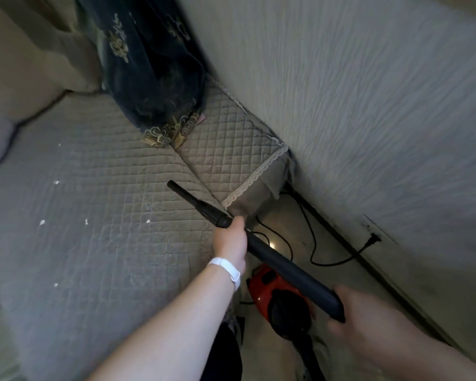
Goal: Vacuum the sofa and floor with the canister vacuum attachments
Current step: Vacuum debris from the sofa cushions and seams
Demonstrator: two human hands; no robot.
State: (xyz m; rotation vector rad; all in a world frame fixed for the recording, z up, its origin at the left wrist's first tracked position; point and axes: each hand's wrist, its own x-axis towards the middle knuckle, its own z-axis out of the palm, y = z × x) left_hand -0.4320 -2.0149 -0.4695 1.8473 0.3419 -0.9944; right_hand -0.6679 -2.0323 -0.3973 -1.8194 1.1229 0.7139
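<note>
We look down at a sofa seat (94, 188) under a grey quilted cover, beside a textured wall (368, 105). The left hand (230, 242), a white wristband (227, 270) on its wrist, is wrapped tight round a black wand (286, 266) just behind the joint where a slim crevice nozzle (191, 200) plugs in. The right hand (355, 312), blurred, has its fingers curled round the wand's rear end. We read this two-handed hold as steering: the front hand aims, the back one pushes. The nozzle slants over the seat's right edge, its tip pointing along the seam where the seat meets the lace-trimmed armrest (231, 149), a likely trap for crumbs. We cannot tell whether the tip touches the fabric. White scraps (41, 222) dot the seat's left half, not yet picked up. A dark cushion (149, 72) with gold embroidery leans at the seat's back right corner. Below the wand, the red canister vacuum (267, 290) sits on the floor (286, 215), close by so the wand can reach the seat. A black cord (327, 261) trails across the floor to a plug at the wall's foot.
</note>
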